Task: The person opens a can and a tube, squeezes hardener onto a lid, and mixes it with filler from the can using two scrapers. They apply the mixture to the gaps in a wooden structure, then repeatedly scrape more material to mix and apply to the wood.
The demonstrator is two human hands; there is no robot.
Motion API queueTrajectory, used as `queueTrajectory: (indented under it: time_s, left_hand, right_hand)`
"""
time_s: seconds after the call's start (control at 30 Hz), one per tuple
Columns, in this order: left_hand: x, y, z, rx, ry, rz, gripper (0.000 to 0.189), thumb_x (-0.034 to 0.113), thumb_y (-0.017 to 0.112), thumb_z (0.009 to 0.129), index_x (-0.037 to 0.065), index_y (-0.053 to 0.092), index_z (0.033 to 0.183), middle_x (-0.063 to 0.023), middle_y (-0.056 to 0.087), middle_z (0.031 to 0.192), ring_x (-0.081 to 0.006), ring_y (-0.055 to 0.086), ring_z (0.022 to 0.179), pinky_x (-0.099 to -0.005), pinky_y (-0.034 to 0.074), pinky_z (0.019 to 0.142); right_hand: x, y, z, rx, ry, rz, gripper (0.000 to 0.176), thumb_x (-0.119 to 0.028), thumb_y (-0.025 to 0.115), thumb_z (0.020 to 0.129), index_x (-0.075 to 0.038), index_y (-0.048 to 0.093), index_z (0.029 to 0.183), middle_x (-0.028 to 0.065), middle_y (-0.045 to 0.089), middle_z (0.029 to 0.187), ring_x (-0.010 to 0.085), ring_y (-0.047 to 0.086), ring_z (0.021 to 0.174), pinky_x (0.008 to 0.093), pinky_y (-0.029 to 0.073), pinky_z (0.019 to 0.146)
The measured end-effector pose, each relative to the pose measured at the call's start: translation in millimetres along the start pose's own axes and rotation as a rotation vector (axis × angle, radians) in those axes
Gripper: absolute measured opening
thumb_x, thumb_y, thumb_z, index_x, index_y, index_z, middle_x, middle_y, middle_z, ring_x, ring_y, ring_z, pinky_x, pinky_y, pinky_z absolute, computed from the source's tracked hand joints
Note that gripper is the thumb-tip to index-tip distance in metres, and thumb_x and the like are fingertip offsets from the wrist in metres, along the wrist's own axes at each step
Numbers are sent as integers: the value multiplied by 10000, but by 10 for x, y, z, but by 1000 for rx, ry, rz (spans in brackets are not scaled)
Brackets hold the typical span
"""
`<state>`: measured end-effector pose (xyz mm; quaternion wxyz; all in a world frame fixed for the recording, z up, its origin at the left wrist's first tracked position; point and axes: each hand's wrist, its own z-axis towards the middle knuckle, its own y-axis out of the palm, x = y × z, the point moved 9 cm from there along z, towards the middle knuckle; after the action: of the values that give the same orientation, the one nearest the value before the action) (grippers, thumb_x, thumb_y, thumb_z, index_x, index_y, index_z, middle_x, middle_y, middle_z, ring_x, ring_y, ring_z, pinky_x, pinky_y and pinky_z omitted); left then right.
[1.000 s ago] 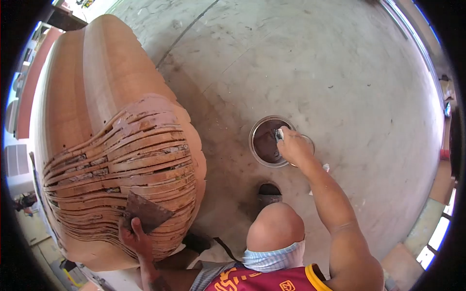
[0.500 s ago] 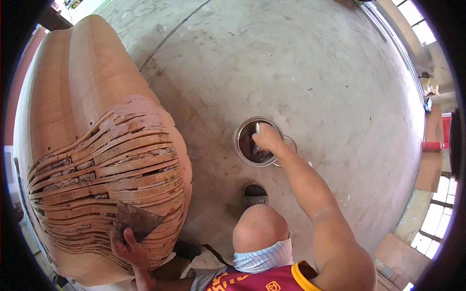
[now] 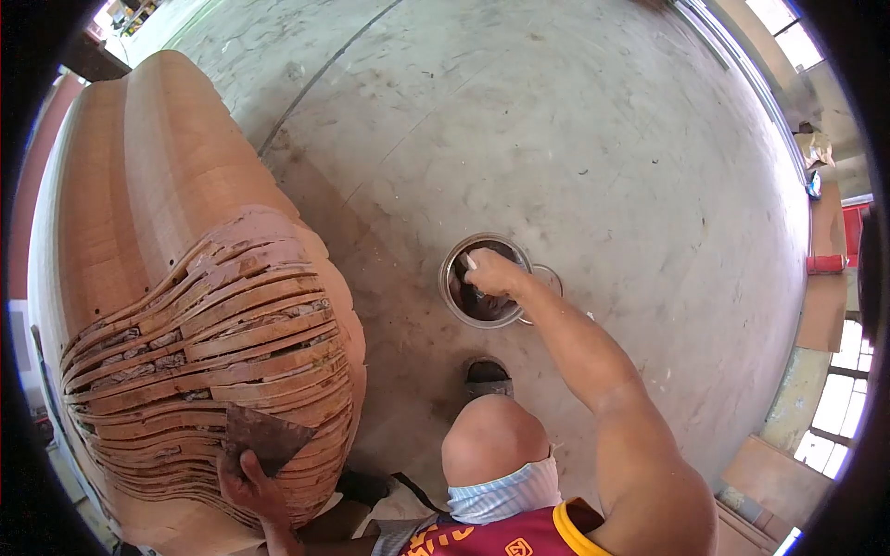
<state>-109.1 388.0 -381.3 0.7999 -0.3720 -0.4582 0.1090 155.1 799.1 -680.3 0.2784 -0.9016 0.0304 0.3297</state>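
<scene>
My left hand (image 3: 248, 486) grips a flat dark scraper plate (image 3: 264, 437) in front of the lower part of a large curved wooden form (image 3: 167, 185). Rows of thin wooden strips (image 3: 269, 324) with gaps between them cover the form's lower part. On the floor, a round metal can (image 3: 451, 301) holds dark brown material. Over the can's opening is my right hand (image 3: 493, 274), fingers closed, reaching inside. A small whitish piece shows at its fingers; the rest of what it holds is hidden.
A round lid or ring (image 3: 553, 278) lies against the can's right side. My knee and a dark sandal (image 3: 488, 372) are just below the can. Boards (image 3: 777, 482) and a red roller-like object (image 3: 825, 264) stand along the right edge, near windows.
My right hand has shifted slightly left within the can's opening. The view has moved a little, so the form and can appear lower. My left hand still holds the plate.
</scene>
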Motion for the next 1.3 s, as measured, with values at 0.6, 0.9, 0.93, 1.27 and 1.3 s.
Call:
queueTrajectory:
  time_s: [0.6, 0.9, 0.93, 1.27, 1.3]
  left_hand:
    - [-43, 32, 18, -76, 11, -71, 286, 259, 614, 1041, -26, 639, 1051, -66, 680, 932, -154, 586, 811, -299, 485, 735]
    - [-4, 44, 36, -142, -144, -480, 211, 195, 592, 1051, -1, 658, 1009, 42, 598, 858, -63, 509, 780, -221, 416, 692]
    - [146, 105, -27, -133, -165, -530, 204, 193, 591, 1052, 5, 659, 1012, 53, 581, 861, -52, 497, 781, -212, 406, 692]
    - [1097, 1903, -261, -331, -257, -823, 302, 262, 551, 1073, -23, 622, 1004, 50, 535, 873, -76, 462, 836, -244, 418, 732]
    - [1277, 2019, -214, -351, -253, -829, 318, 281, 546, 1075, -17, 617, 990, 52, 521, 858, -76, 451, 823, -241, 413, 727]
  right_hand:
    - [-71, -172, -148, -195, -234, -62, 425, -54, 698, 827, -109, 679, 1248, 138, 734, 1028, 247, 692, 927, 375, 566, 769]
    - [-168, -689, -800, -154, -196, 403, 388, -59, 626, 929, -11, 614, 1314, 60, 687, 1096, 148, 636, 977, 307, 522, 858]
    - [-243, -772, -906, -137, -197, 417, 378, -59, 624, 931, -5, 616, 1306, 54, 685, 1102, 140, 632, 984, 305, 521, 862]
    - [-1714, -1949, -2664, 48, -391, 347, 318, -23, 570, 959, 7, 624, 1271, 62, 701, 1088, 152, 651, 1044, 325, 525, 940]
    - [-1846, -2020, -2831, 55, -422, 336, 313, -17, 563, 962, 6, 624, 1269, 61, 700, 1085, 150, 649, 1044, 321, 522, 939]
